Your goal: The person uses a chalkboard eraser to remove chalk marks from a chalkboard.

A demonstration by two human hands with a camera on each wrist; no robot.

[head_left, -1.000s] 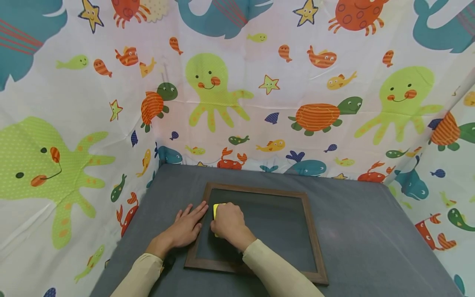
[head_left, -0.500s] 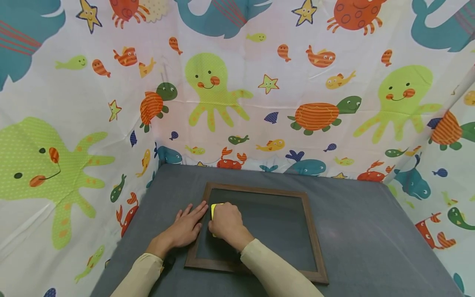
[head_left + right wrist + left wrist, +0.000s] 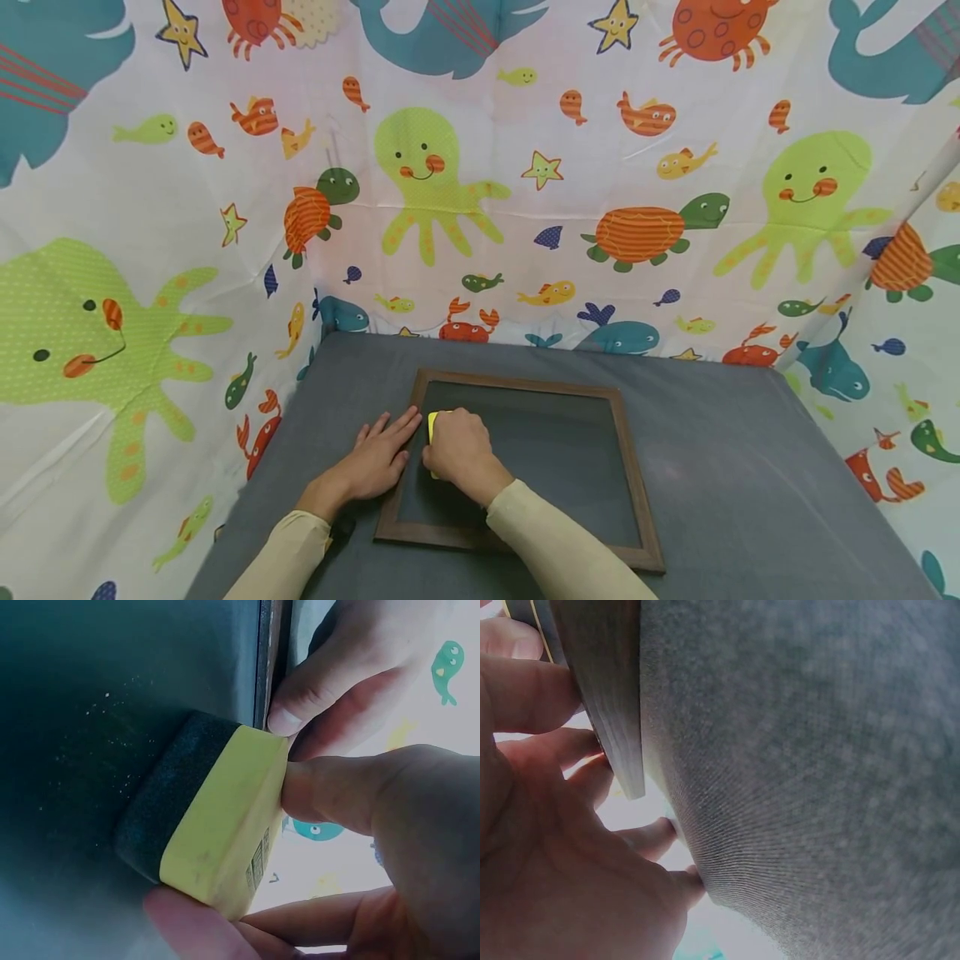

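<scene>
A small chalkboard (image 3: 555, 467) with a brown wooden frame (image 3: 632, 475) lies flat on the grey cloth. My right hand (image 3: 461, 454) grips a board eraser (image 3: 221, 814), yellow with a dark felt underside, between thumb and fingers. The felt faces the board surface near its left side; in the right wrist view the eraser looks tilted, and pale specks dot the board beside it. With fingers extended, my left hand (image 3: 369, 462) rests along the frame's left edge, touching it. The left wrist view shows its palm (image 3: 570, 877) beside the frame's side and the cloth.
Grey cloth (image 3: 735, 467) covers the table around the board. White fabric (image 3: 480, 167) printed with sea animals hangs behind and on both sides of the table. Something dark (image 3: 341, 533) shows at the left wrist.
My right hand has shifted very slightly left with the eraser, toward the frame's left side. The left hand and the chalkboard stay in place.
</scene>
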